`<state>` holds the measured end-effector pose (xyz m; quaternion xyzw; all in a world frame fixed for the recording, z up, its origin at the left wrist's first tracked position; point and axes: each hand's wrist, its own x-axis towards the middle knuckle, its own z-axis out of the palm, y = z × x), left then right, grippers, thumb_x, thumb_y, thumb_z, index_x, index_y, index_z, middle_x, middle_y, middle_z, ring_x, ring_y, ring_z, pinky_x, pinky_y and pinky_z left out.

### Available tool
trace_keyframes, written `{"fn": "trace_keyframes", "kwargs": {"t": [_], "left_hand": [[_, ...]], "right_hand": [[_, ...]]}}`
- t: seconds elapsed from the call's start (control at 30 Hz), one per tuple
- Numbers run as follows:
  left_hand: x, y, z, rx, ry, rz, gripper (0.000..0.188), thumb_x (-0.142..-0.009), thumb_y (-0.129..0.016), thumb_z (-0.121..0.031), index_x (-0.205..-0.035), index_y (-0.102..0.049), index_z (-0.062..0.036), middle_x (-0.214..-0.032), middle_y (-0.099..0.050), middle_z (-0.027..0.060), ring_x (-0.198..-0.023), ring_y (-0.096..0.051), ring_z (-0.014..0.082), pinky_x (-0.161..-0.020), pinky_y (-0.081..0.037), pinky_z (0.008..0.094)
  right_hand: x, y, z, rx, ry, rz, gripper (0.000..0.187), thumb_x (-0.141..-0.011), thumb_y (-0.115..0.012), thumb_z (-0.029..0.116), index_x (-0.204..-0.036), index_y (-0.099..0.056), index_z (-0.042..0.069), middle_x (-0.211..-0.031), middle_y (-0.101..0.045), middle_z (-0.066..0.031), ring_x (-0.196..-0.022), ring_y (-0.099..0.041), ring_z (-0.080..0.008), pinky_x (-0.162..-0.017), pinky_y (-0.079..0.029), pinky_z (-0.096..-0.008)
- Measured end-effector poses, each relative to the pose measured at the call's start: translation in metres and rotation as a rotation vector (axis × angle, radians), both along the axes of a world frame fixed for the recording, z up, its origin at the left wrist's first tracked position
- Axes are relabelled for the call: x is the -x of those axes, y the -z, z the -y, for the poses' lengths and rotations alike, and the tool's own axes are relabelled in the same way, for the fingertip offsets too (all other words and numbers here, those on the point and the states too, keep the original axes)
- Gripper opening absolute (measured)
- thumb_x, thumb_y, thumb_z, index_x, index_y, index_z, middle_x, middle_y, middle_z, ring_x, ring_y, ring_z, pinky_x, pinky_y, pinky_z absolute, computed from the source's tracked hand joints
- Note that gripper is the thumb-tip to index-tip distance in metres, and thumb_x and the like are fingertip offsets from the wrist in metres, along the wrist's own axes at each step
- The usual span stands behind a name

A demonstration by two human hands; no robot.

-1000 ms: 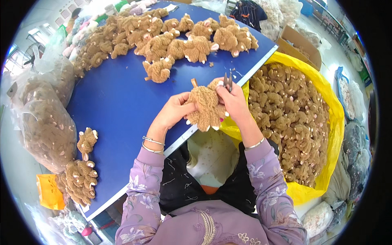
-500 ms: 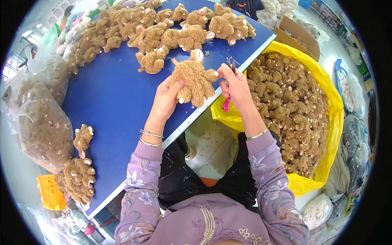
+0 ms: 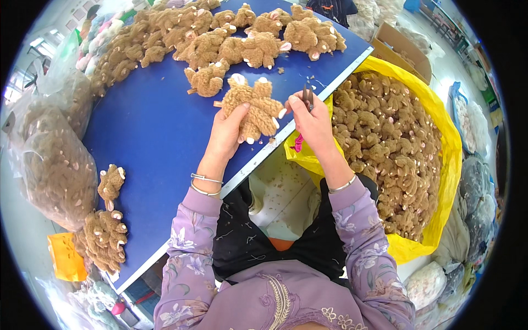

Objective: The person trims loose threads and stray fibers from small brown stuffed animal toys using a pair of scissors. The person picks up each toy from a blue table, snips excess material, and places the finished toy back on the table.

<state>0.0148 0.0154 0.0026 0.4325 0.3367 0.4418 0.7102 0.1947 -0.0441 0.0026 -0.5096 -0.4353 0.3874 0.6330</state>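
My left hand (image 3: pixel 227 131) is closed on a brown plush toy skin (image 3: pixel 254 113) with white tips, its thumb pressed across the fuzzy fabric. The toy skin is held above the near edge of the blue table (image 3: pixel 148 143). Just right of it, my right hand (image 3: pixel 312 122) is closed around small dark-bladed scissors (image 3: pixel 308 97), the blades pointing up and away. A pink wrapped part (image 3: pixel 297 144) hangs below that hand. My right thumb and forefinger are close to the toy's white tip; whether they touch it I cannot tell.
More brown plush skins (image 3: pixel 206 47) are heaped along the table's far side, and a few (image 3: pixel 104 239) lie at its left corner. A yellow sack (image 3: pixel 452 165) full of them stands at right. Clear bags (image 3: pixel 55 165) bulge at left; a cardboard box (image 3: pixel 404 52) sits behind the sack.
The plush skin has turned in my left hand and shifted slightly left. My right hand has drawn a little lower and left, with the scissor blades now showing more plainly.
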Motion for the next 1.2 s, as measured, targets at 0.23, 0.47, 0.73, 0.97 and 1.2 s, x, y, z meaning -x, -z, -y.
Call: {"fn": "trace_keyframes", "kwargs": {"t": [0.23, 0.47, 0.73, 0.97, 1.2], "left_hand": [[0.002, 0.002, -0.001, -0.077, -0.077, 0.069, 0.026, -0.094, -0.056, -0.015, -0.112, -0.057, 0.0026, -0.099, -0.065, 0.009, -0.081, -0.066, 0.0151, -0.064, -0.054, 0.0265], [-0.004, 0.002, 0.0, -0.098, -0.154, 0.002, 0.021, -0.092, -0.058, -0.012, -0.108, -0.06, 0.0005, -0.093, -0.067, 0.0068, -0.069, -0.063, 0.0107, -0.052, -0.049, 0.0235], [0.011, 0.014, -0.017, 0.016, -0.173, 0.041, 0.019, -0.088, -0.058, -0.003, -0.106, -0.06, 0.0019, -0.09, -0.066, 0.0077, -0.07, -0.065, 0.0146, -0.056, -0.053, 0.0282], [0.013, 0.018, -0.021, 0.035, -0.194, 0.116, 0.026, -0.088, -0.057, -0.001, -0.113, -0.058, 0.0053, -0.098, -0.065, 0.0106, -0.079, -0.067, 0.0192, -0.065, -0.056, 0.031], [0.007, 0.015, -0.016, 0.082, -0.143, 0.143, 0.026, -0.09, -0.055, -0.001, -0.115, -0.056, 0.0061, -0.104, -0.065, 0.0132, -0.087, -0.068, 0.0224, -0.071, -0.058, 0.0338]], "right_hand": [[0.016, -0.007, 0.011, 0.055, -0.185, 0.106, 0.018, -0.086, -0.068, 0.019, -0.082, -0.061, 0.003, -0.069, -0.051, 0.0071, -0.063, -0.042, -0.0037, -0.057, -0.038, -0.0224], [0.017, -0.005, 0.011, 0.074, -0.209, 0.049, 0.02, -0.08, -0.072, 0.016, -0.085, -0.057, 0.004, -0.07, -0.053, 0.0053, -0.062, -0.045, -0.0035, -0.057, -0.04, -0.0216], [0.028, -0.017, 0.018, 0.065, 0.047, 0.472, 0.019, -0.076, -0.069, 0.01, -0.082, -0.052, 0.003, -0.069, -0.054, -0.0033, -0.059, -0.052, -0.011, -0.056, -0.045, -0.0264], [0.04, -0.013, 0.023, -0.041, -0.118, 0.617, 0.024, -0.079, -0.071, 0.017, -0.086, -0.052, 0.005, -0.075, -0.059, -0.0085, -0.06, -0.057, -0.0222, -0.056, -0.047, -0.0329], [0.029, -0.003, 0.014, -0.05, -0.019, 0.202, 0.023, -0.083, -0.071, 0.015, -0.09, -0.053, 0.003, -0.07, -0.057, 0.002, -0.055, -0.042, -0.0028, -0.05, -0.037, -0.022]]}}
